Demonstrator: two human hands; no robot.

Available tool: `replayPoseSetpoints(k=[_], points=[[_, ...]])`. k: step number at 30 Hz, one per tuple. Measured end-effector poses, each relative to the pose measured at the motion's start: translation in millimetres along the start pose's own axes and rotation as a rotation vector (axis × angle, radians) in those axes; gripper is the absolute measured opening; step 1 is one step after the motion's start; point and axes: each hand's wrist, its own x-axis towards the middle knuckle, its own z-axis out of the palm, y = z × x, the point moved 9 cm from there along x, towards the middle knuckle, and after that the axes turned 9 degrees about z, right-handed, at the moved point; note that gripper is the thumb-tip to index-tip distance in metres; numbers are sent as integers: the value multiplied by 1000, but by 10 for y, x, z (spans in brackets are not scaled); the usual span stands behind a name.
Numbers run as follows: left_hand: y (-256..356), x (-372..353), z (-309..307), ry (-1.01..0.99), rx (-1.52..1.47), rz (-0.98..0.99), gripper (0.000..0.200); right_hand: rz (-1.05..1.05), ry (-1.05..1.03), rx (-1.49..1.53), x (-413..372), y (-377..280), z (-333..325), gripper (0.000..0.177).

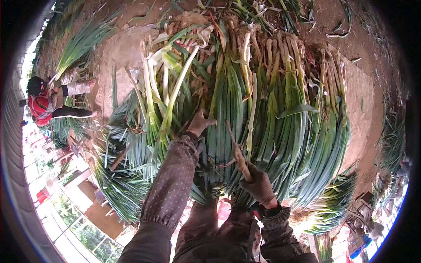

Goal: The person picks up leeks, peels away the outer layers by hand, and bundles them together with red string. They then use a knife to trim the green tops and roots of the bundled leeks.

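Note:
A wide row of long green onions (230, 101) lies before me, roots at the far side and green leaves towards me. My left hand (201, 123) rests on the leaves left of the middle, thumb held apart from the fingers; some fingertips are hidden among the stalks. Gloved, my right hand (258, 187) is closed round the wooden handle of a knife (240, 160). Its narrow blade points away from me, over the leaves. Several thick pale stalks (169, 94) lie loose and crossed on top of the row, left of my left hand.
At the far left, another person (41, 103) in a red top is beside more onions (85, 44). Further onion piles lie at the lower left (118, 188) and lower right (335, 197). Bare brown ground (362, 105) borders the row, with scraps scattered at the top.

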Motion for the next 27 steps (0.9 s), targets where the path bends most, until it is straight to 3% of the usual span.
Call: replayPoseSetpoints(k=[2,3,6,8,9,11,13,14,16,17,19,22,27], points=[[-201,164,77,102,29,69,99,16,-40,-49,1,-14,110,72],[-83,21,104,90,-69,-18,104,35,-27,-63,18,54,142,73],[-9,-73,267,121,-398,18,101,7,63,44,8,233,106,72],[424,-297,510,-104,-640,241,94,-8,139,114,-128,161,19,70],[428,-394,668,-94,-904,433,94,-20,182,145,-212,93,-54,69],[565,-802,970,-85,-661,504,94,31,206,103,-452,-18,-186,69],[478,-1453,1302,-81,-41,350,95,29,227,72,-730,38,-243,68],[403,-1821,1484,-76,70,340,95,62,221,0,-853,10,-234,67],[493,-2511,1572,78,54,474,104,129,211,-140,-1107,-79,-219,66],[412,-2699,1670,-9,56,395,101,61,223,-159,-1191,-124,-183,65],[230,-3035,1786,-177,56,220,97,182,172,-280,-1347,101,-50,68],[153,-3143,1537,-118,169,148,86,195,186,-371,-1545,246,149,68],[358,-2934,980,66,40,196,66,310,89,-413,-1812,393,422,71]])
